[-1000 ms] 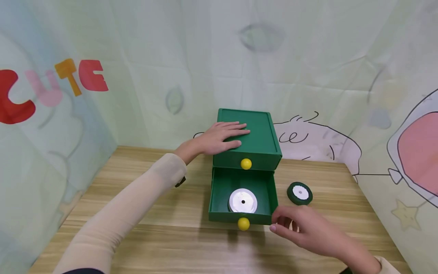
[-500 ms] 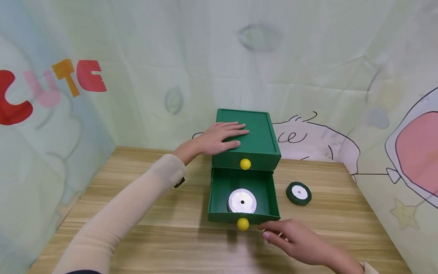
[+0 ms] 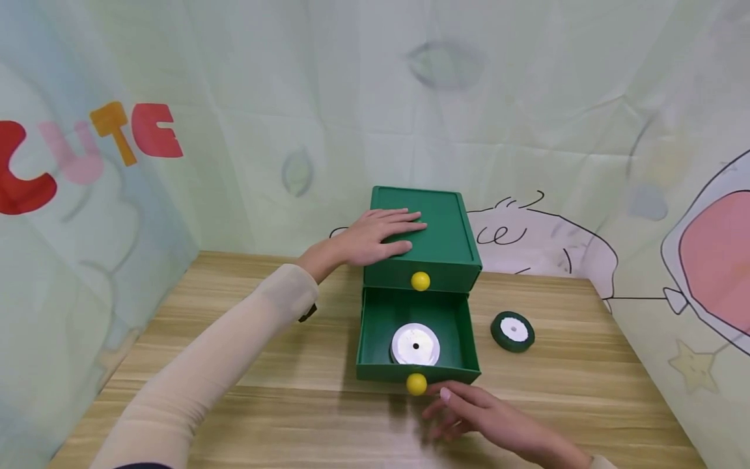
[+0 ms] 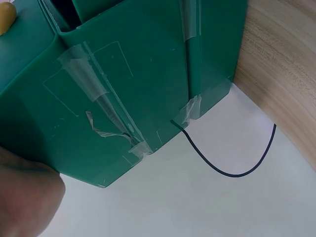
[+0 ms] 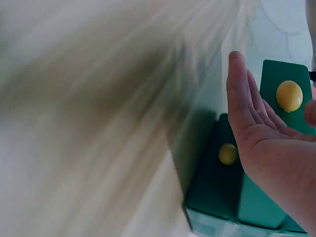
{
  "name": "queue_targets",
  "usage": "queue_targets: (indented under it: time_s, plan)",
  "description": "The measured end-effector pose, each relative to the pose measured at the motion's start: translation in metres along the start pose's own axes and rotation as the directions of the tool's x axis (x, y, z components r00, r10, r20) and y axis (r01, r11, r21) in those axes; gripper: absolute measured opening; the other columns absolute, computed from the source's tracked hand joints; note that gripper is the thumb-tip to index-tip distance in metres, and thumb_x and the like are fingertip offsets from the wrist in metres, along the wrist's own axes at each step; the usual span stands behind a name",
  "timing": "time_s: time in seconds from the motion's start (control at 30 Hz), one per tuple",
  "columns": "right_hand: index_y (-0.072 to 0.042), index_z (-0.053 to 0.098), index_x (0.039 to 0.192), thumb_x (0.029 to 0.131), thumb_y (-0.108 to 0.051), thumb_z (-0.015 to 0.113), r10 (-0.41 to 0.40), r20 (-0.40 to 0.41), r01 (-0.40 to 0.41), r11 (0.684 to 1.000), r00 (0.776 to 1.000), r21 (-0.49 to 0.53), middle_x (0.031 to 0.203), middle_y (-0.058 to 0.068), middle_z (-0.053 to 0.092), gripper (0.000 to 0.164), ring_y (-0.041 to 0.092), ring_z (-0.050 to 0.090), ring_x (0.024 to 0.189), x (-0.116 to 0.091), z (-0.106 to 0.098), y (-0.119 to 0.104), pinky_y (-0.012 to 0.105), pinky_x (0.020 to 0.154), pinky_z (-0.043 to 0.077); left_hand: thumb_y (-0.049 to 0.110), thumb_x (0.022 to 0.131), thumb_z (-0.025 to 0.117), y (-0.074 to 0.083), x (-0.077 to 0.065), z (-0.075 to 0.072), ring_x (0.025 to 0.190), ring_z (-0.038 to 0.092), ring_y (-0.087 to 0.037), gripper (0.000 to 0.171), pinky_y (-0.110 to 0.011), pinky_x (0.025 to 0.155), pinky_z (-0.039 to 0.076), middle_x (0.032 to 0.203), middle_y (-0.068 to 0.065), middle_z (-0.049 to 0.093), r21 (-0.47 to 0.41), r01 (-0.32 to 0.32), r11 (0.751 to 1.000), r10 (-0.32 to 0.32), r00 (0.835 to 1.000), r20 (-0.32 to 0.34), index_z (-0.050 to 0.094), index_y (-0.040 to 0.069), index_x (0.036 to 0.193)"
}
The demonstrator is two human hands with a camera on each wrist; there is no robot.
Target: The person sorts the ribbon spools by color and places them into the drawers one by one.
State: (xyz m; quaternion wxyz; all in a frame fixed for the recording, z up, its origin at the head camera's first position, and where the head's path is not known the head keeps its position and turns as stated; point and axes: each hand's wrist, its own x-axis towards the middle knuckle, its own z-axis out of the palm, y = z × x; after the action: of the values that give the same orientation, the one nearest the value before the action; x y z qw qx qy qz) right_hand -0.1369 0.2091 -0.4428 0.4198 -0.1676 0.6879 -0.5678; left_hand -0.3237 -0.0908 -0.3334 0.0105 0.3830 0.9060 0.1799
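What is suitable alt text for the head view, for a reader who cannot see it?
A left hand rests on a green cabinet; its open lower drawer holds a white disc. The right hand is near that drawer's yellow knob, and a green-rimmed disc lies on the wooden table.

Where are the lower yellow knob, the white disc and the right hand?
Lower yellow knob [image 3: 416, 384]: head view, front.
White disc [image 3: 423, 348]: head view, upper face.
Right hand [image 3: 473, 410]: head view, thumb's base.
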Motion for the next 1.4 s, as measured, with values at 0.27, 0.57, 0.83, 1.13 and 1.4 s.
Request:
queue_targets:
  time_s: [0.27,0.57,0.83,1.13,1.4]
  plan:
    - [0.004,0.041,0.155,0.117,-0.043,0.037,0.017,0.097,-0.047,0.949,0.995,0.312,0.141,0.018,0.066,0.062,0.027,0.072,0.118,0.009,0.005,0.006,0.037,0.104,0.056,0.041,0.112,0.047,0.001,-0.003,-0.001,0.164,0.018,-0.027,0.058,-0.055,0.131,0.009,0.175,-0.003,0.029,-0.008,0.004,1.000,-0.004,1.000,-0.001,0.042,0.019,0.165]
    - [-0.005,0.046,0.151,0.114,-0.050,0.040,0.054,0.095,-0.089,0.905,0.994,0.415,0.138,0.011,0.069,0.059,0.024,0.071,0.118,0.021,0.017,0.006,0.038,0.107,0.054,0.042,0.112,0.047,0.001,-0.001,0.000,0.164,0.017,-0.027,0.058,-0.055,0.131,0.009,0.175,-0.003,0.029,0.000,0.004,1.000,-0.004,1.000,0.000,0.042,0.020,0.165]
    - [-0.003,0.052,0.148,0.115,-0.045,0.044,0.043,0.072,-0.071,0.895,0.996,0.440,0.129,0.008,0.072,0.054,0.023,0.072,0.116,0.024,0.020,0.004,0.038,0.105,0.056,0.042,0.112,0.047,0.002,0.000,-0.001,0.165,0.017,-0.026,0.058,-0.054,0.132,0.009,0.175,-0.002,0.029,0.001,0.002,1.000,-0.002,1.000,0.002,0.042,0.021,0.165]
    - [0.000,0.053,0.148,0.114,-0.047,0.045,0.038,0.024,-0.045,0.902,0.999,0.430,0.123,0.006,0.072,0.058,0.024,0.072,0.116,0.029,0.020,0.002,0.038,0.104,0.056,0.042,0.112,0.047,0.001,0.002,0.000,0.165,0.017,-0.026,0.058,-0.055,0.132,0.009,0.175,-0.002,0.029,0.005,0.009,1.000,-0.009,1.000,0.003,0.042,0.021,0.165]
    - [0.000,0.053,0.149,0.113,-0.049,0.048,0.036,-0.045,-0.014,0.907,0.998,0.421,0.121,0.006,0.072,0.061,0.025,0.073,0.114,0.032,0.021,-0.002,0.038,0.104,0.056,0.043,0.111,0.047,-0.001,0.002,0.003,0.164,0.017,-0.026,0.057,-0.055,0.132,0.009,0.175,-0.001,0.029,0.003,0.015,1.000,-0.015,1.000,0.001,0.042,0.022,0.165]
